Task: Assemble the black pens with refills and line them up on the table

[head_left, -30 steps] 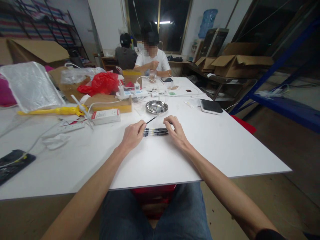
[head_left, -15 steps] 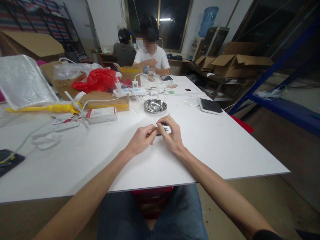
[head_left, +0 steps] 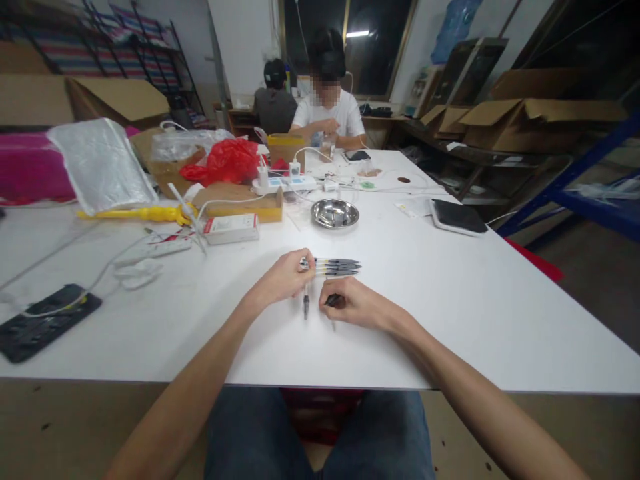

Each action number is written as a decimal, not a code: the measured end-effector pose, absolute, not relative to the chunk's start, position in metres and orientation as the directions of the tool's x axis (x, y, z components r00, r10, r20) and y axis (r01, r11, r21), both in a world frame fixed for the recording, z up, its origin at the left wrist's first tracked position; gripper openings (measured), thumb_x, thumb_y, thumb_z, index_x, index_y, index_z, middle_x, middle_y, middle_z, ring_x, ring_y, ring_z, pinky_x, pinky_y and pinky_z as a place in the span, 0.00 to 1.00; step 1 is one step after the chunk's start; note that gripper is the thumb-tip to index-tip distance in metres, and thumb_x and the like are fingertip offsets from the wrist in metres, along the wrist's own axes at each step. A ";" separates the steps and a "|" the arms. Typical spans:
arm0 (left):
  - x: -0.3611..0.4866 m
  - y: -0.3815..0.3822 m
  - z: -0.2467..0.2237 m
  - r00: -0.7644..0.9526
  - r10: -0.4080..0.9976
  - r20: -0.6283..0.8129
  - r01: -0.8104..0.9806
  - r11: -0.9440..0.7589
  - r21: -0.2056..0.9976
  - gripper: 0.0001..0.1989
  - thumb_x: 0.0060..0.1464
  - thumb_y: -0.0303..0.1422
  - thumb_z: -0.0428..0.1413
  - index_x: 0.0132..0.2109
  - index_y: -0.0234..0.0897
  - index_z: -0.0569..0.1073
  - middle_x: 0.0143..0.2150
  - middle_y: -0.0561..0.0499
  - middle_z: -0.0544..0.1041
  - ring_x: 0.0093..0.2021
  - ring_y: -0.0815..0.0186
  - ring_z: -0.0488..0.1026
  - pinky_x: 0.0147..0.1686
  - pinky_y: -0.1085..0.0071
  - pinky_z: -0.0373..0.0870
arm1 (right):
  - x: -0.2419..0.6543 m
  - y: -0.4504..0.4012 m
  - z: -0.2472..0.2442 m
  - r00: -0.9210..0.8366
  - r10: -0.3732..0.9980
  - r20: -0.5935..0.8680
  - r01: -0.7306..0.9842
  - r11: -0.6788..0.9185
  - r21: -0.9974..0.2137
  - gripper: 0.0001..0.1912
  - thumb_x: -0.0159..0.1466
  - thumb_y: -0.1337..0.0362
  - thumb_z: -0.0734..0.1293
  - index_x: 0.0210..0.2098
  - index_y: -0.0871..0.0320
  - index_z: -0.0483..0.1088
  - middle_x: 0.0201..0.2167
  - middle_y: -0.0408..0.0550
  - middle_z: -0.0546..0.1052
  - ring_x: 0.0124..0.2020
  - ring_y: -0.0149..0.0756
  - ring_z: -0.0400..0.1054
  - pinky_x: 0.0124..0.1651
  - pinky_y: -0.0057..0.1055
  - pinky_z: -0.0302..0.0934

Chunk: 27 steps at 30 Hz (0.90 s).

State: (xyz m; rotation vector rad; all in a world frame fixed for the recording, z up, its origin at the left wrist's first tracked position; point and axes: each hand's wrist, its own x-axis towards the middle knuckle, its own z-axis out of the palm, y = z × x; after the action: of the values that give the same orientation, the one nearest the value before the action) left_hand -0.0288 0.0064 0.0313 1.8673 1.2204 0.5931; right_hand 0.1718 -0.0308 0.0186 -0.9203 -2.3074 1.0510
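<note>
Several pens [head_left: 339, 268] with dark tapered ends and pale barrels lie side by side on the white table, pointing right. My left hand [head_left: 283, 277] is closed at their left ends, its thumb and fingers pinching a clear-barrelled pen [head_left: 306, 308] that points toward me. Just below the row, my right hand [head_left: 357, 303] is curled around a small dark piece [head_left: 334, 300]. A thin tip shows beneath that hand, but the fingers hide most of what they hold. Beyond the row stands a shiny metal bowl [head_left: 335, 215] with small dark bits inside.
A white and red box [head_left: 231, 229], a power strip [head_left: 287, 183], cables and a red plastic bag [head_left: 233, 161] crowd the left and back. A black tray [head_left: 50, 321] lies far left, a black-topped device [head_left: 457, 217] at right. Another person [head_left: 327, 117] sits across the table.
My hands, close together before, have moved apart; the right one has come lower, nearer me. The row of pens and the pen in my left hand now show. The view has turned left.
</note>
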 end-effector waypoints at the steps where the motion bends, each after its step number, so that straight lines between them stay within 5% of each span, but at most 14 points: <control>1: -0.028 0.004 0.032 0.443 0.894 -0.068 0.546 -0.208 0.812 0.04 0.53 0.29 0.50 0.37 0.39 0.67 0.15 0.61 0.64 0.15 0.70 0.63 0.18 0.77 0.55 | 0.172 -0.030 0.017 -0.681 0.724 0.107 0.398 0.489 -0.776 0.06 0.59 0.74 0.66 0.31 0.60 0.75 0.28 0.43 0.75 0.28 0.30 0.66 0.34 0.26 0.58; 7: -0.016 -0.009 0.033 0.519 0.843 -0.137 0.672 -0.304 0.676 0.04 0.52 0.26 0.50 0.36 0.39 0.66 0.17 0.61 0.66 0.16 0.70 0.63 0.21 0.74 0.54 | 0.179 -0.027 0.021 -0.696 0.701 0.156 0.373 0.539 -0.755 0.07 0.59 0.74 0.66 0.31 0.59 0.76 0.31 0.42 0.77 0.29 0.29 0.66 0.36 0.26 0.58; 14: -0.012 -0.006 0.020 0.506 0.862 -0.030 0.735 -0.413 0.538 0.03 0.54 0.27 0.51 0.33 0.38 0.67 0.27 0.53 0.74 0.26 0.66 0.69 0.28 0.71 0.56 | 0.190 -0.022 0.030 -0.643 0.740 0.199 0.371 0.528 -0.764 0.07 0.60 0.73 0.67 0.33 0.59 0.79 0.28 0.41 0.77 0.26 0.28 0.65 0.33 0.27 0.58; 20: -0.012 -0.005 0.018 0.474 0.880 0.029 0.778 -0.434 0.455 0.05 0.54 0.29 0.50 0.30 0.39 0.65 0.26 0.53 0.71 0.27 0.66 0.66 0.28 0.69 0.52 | 0.197 -0.017 0.033 -0.629 0.747 0.216 0.438 0.570 -0.695 0.06 0.62 0.72 0.70 0.36 0.59 0.80 0.35 0.47 0.79 0.35 0.34 0.71 0.41 0.30 0.63; 27: -0.009 -0.007 0.024 0.483 0.876 -0.002 0.779 -0.429 0.457 0.06 0.54 0.29 0.50 0.28 0.39 0.67 0.27 0.52 0.73 0.28 0.65 0.68 0.29 0.70 0.52 | 0.190 -0.014 0.022 -0.740 0.596 0.311 0.336 0.729 -0.597 0.06 0.65 0.71 0.69 0.36 0.58 0.80 0.41 0.51 0.79 0.45 0.38 0.71 0.49 0.36 0.64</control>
State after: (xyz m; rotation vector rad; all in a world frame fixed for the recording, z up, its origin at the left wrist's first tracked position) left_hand -0.0088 -0.0072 0.0238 2.3355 1.3795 0.3317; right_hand 0.1900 -0.0137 0.0217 -0.7084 -2.4392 0.7102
